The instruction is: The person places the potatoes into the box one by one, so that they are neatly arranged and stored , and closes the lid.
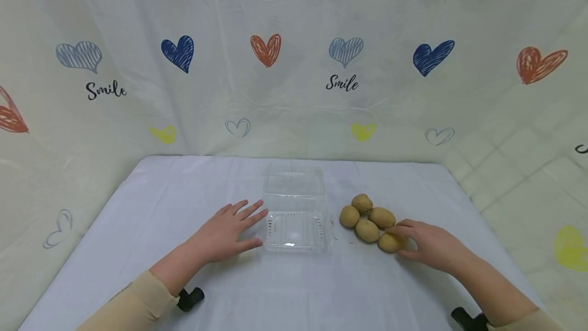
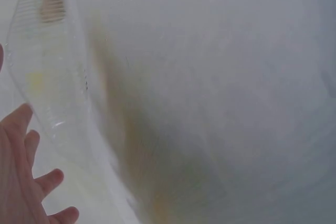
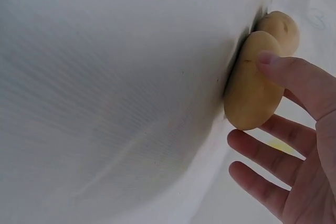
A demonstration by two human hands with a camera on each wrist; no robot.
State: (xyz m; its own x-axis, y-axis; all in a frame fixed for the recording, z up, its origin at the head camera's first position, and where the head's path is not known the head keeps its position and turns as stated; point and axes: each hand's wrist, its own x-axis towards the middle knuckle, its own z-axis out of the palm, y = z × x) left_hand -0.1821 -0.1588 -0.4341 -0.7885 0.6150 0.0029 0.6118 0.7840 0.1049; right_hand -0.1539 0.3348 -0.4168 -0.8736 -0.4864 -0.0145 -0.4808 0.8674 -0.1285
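Several potatoes (image 1: 367, 231) lie bunched on the white cloth right of centre. My right hand (image 1: 432, 245) is at the nearest potato (image 1: 392, 242), which still rests on the cloth. In the right wrist view, the thumb presses on that potato (image 3: 251, 87) and some fingers reach round behind it; the two lower fingers stand away. A clear plastic clamshell box (image 1: 296, 231) lies with its lid folded back, left of the potatoes. Fingers spread, my left hand (image 1: 225, 234) is at the box's left side, the fingertips at or very near its edge. Nothing is in that hand.
A white cloth (image 1: 220, 300) covers the table. Behind it hangs a pale curtain (image 1: 294, 106) printed with hearts. Small dark crumbs lie between box and potatoes. A black device (image 1: 190, 299) sits at the left wrist, another (image 1: 468, 319) at the right.
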